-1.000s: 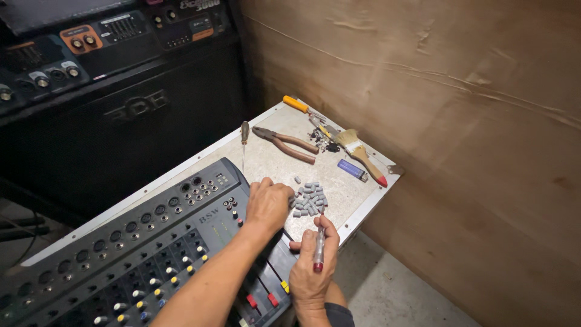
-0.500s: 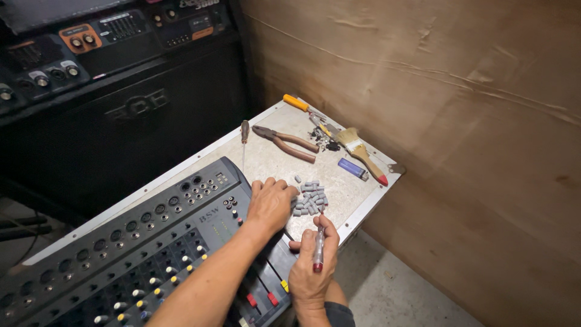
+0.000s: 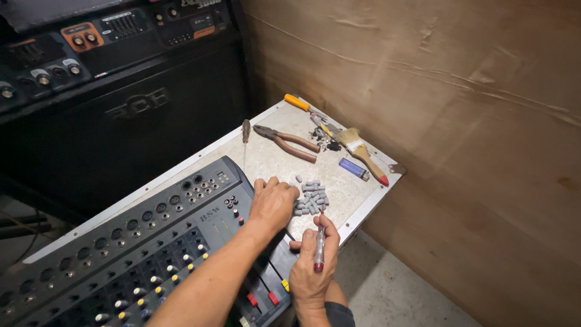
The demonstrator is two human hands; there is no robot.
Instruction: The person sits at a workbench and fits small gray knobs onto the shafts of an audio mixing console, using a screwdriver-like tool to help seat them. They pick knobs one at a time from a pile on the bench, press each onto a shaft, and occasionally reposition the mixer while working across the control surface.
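Your left hand (image 3: 273, 204) rests curled on the mixer's (image 3: 151, 242) corner, steadying it, fingertips at the pile of grey knob caps (image 3: 310, 198) on the desk (image 3: 266, 160); whether it pinches one, can't tell. Your right hand (image 3: 311, 266) grips a small red-tipped screwdriver (image 3: 319, 248), tip toward the caps.

The fader caps (image 3: 310, 198) were grey, the lighter (image 3: 353, 169) blue, the pliers' handles (image 3: 296, 146) reddish-brown, the screwdriver's handle (image 3: 297, 102) orange, and the mixer (image 3: 151, 242) dark grey.

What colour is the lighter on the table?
Blue lighter with a silver metal end, seen in the head view.
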